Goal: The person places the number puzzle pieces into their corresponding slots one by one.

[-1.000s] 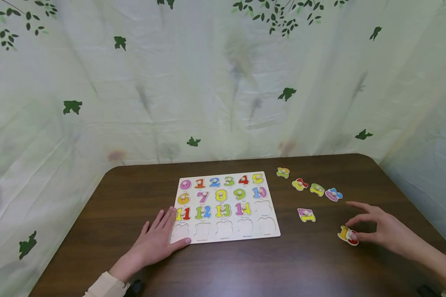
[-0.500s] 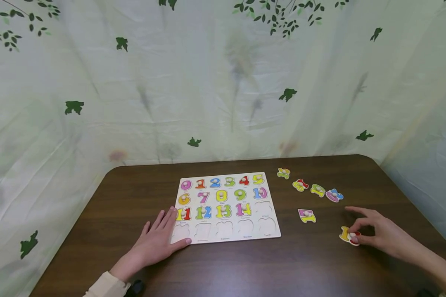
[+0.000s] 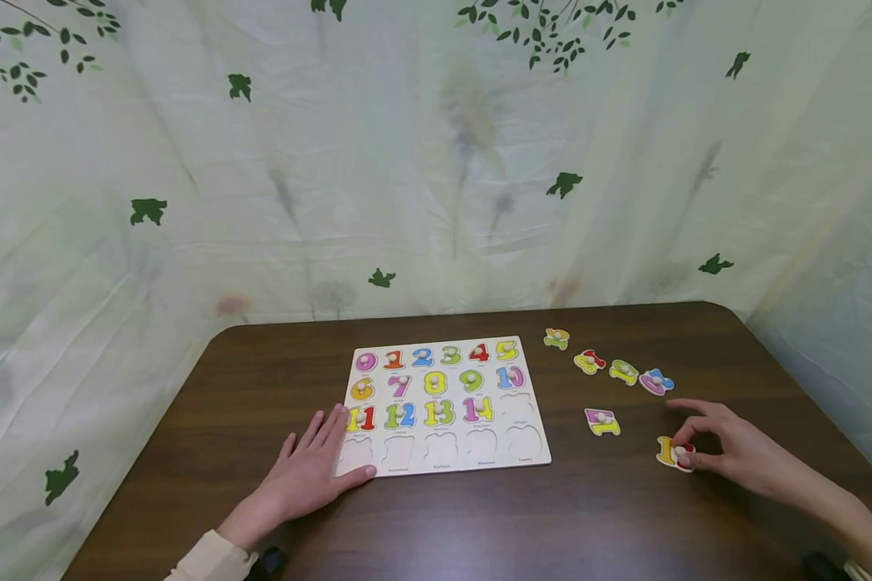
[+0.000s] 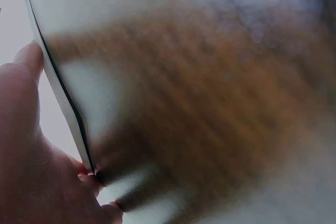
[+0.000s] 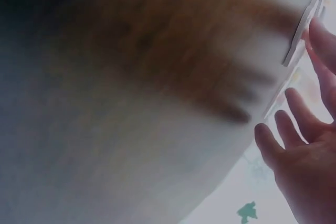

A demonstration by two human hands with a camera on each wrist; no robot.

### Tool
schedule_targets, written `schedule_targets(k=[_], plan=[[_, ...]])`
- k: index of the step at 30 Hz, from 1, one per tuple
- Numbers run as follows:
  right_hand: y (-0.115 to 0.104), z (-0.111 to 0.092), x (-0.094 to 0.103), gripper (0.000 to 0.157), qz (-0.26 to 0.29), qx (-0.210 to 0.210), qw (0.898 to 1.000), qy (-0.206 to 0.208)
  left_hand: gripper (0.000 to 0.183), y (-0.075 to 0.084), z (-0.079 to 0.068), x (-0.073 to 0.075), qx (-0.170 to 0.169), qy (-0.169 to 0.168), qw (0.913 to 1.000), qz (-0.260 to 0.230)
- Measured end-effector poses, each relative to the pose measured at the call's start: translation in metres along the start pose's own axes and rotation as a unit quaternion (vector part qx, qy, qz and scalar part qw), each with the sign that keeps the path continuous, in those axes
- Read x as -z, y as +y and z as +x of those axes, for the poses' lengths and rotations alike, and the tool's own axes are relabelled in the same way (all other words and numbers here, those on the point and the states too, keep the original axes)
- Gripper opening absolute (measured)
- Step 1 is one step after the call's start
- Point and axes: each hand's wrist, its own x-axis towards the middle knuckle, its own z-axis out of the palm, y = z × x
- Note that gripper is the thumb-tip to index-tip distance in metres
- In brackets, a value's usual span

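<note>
A white number puzzle board [image 3: 421,468] lies on the table, with coloured knobbed numbers 0 to 14 in its upper rows and bare outlines below. My left hand [image 3: 308,468] rests on the board's near left corner, fingers stretched out; in the left wrist view the hand [image 4: 31,145] lies along the board's edge [image 4: 68,106]. Between thumb and finger, my right hand [image 3: 734,452] pinches a yellow and red number puzzle piece [image 3: 664,450] by its knob, its other fingers extended. In the right wrist view this piece [image 5: 296,38] shows edge-on, tilted beside the thumb.
Several loose number pieces lie right of the board: a purple and yellow one [image 3: 601,421], a blue and purple one [image 3: 656,382], a green and yellow one [image 3: 623,372], a red and yellow one [image 3: 589,361] and another [image 3: 555,339]. A patterned curtain [image 3: 407,161] hangs behind the brown table [image 3: 480,524].
My right hand has closed on the yellow and red puzzle piece's knob and shifted it slightly left and away from me. The left hand and the board stay put.
</note>
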Motion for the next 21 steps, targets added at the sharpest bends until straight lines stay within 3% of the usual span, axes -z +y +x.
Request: schedule_targets(k=[5, 14, 21], plan=[[0.002, -0.002, -0.002, 0.023, 0.006, -0.014, 1.0, -0.002, 0.114, 0.0, 0.001, -0.002, 0.001, -0.002, 1.0, 0.006], [0.002, 0.003, -0.001, 0.021, 0.018, 0.005, 0.999, -0.041, 0.113, -0.001, 0.001, -0.003, -0.002, 0.0, 1.0, 0.002], [-0.01, 0.018, 0.001, 0.02, 0.039, 0.016, 0.999, -0.019, 0.113, 0.0, 0.001, -0.002, -0.002, 0.003, 1.0, 0.002]])
